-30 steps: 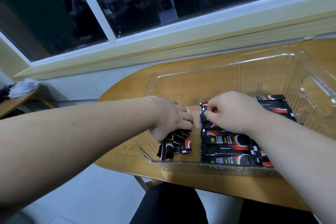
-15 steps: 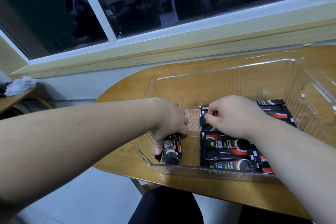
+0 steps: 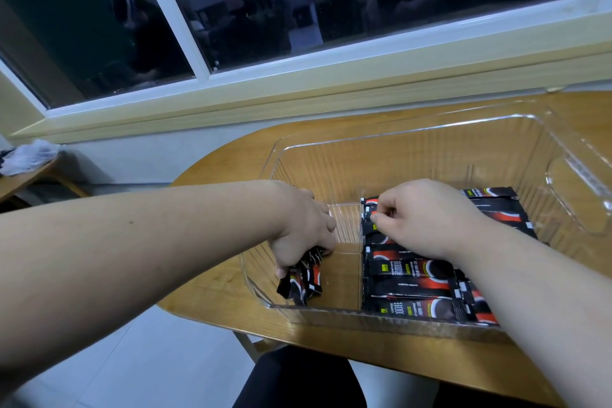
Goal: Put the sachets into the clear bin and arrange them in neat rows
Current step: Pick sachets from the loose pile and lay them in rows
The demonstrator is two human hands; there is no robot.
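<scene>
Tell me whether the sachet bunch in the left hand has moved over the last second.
Yes. The sachet bunch in the left hand shifted left, away from the clear divider toward the bin's left wall.

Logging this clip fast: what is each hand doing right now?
Left hand: grips a bundle of sachets inside the bin.
Right hand: pinches the end of a sachet in the row.
</scene>
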